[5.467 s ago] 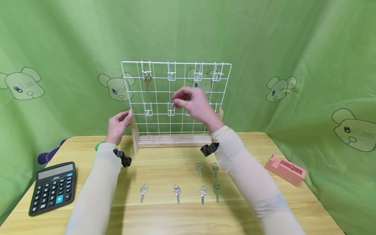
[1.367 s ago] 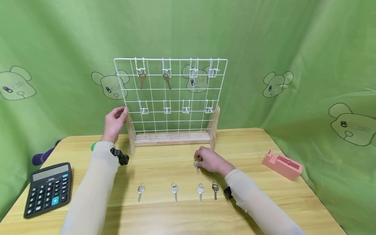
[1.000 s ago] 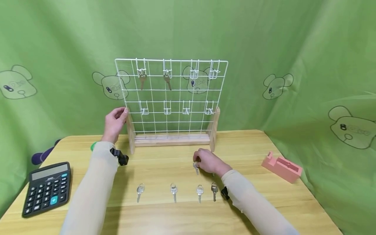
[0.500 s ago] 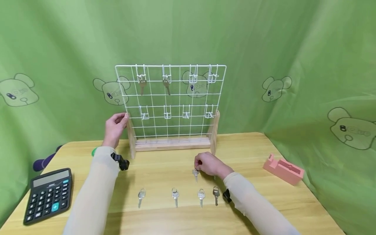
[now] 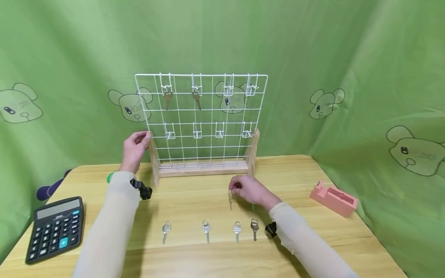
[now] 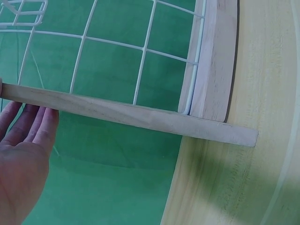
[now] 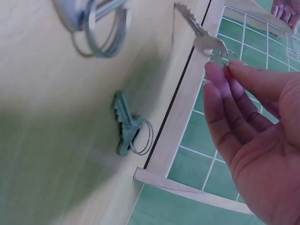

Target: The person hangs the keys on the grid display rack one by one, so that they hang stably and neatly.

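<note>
My left hand point(image 5: 133, 150) pinches the left wooden post point(image 6: 131, 116) of a white wire grid rack point(image 5: 203, 169), fingers behind it. Low over the table, my right hand point(image 5: 252, 190) pinches a silver key point(image 7: 206, 41) by its ring; the key hangs blade down in the head view. Two keys, a left one point(image 5: 167, 100) and a second one point(image 5: 197, 99), hang from the top row's two left hooks. A greenish key point(image 7: 126, 124) with a ring lies below the right hand, mostly hidden from the head view. Several keys point(image 5: 206, 229) lie in a front row.
Other wire hooks point(image 5: 219, 133) on the grid hold nothing. A black calculator point(image 5: 55, 229) lies at the left, and a pink tape dispenser point(image 5: 334, 199) stands at the right. Behind the wooden table point(image 5: 194, 262) hangs a green curtain point(image 5: 292, 46).
My right hand has left the grid, where a second key now hangs on a top hook. It has taken a key off the table by its ring. The left hand stays on the post.
</note>
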### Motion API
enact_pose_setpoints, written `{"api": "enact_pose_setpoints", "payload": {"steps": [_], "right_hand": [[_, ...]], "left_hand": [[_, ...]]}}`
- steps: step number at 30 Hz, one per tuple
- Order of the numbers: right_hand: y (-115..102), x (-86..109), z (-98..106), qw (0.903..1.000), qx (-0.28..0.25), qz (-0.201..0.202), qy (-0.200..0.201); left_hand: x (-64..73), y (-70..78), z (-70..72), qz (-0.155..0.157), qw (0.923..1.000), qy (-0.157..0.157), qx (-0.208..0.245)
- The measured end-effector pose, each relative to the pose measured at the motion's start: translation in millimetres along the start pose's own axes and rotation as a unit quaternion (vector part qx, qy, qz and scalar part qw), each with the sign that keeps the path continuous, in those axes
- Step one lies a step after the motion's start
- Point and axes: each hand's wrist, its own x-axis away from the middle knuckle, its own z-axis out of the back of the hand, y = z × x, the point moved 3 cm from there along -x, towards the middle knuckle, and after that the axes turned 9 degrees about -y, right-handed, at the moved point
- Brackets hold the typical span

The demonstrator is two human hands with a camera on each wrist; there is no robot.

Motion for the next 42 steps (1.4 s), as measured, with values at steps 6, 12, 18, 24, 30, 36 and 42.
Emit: {"api": "enact_pose_setpoints", "payload": {"steps": [6, 12, 18, 24, 30, 36, 42], "right_hand": [[-5, 2.7, 7, 0.9991, -0.030, 0.025, 0.013], [-11, 5.5, 13, 0.9990, -0.036, 0.021, 0.013], [-17, 7.5, 21, 0.9987, -0.031, 0.027, 0.028], [-25, 9.5, 30, 0.9983, -0.027, 0.036, 0.037], [-36, 14.7, 41, 0.9971, -0.039, 0.039, 0.053], [-51, 17.0, 55, 0.9936, -0.049, 0.065, 0.079], [-67, 18.9, 70, 0.9917, -0.045, 0.073, 0.096]], "left_hand": [[-0.4, -0.2, -0.2, 0.001, 1.0000, 0.000, 0.003], [-1.0, 0.5, -0.4, 0.001, 1.0000, -0.001, 0.005], [-1.2, 2.4, -1.6, 0.003, 1.0000, -0.004, 0.003], [-0.1, 3.1, -1.9, 0.005, 1.0000, -0.006, 0.003], [1.0, 2.9, -2.0, 0.011, 0.9999, -0.008, 0.001], [2.7, 3.2, -1.7, 0.011, 0.9999, -0.003, -0.001], [2.9, 1.8, -1.3, 0.012, 0.9999, -0.002, -0.001]]}}
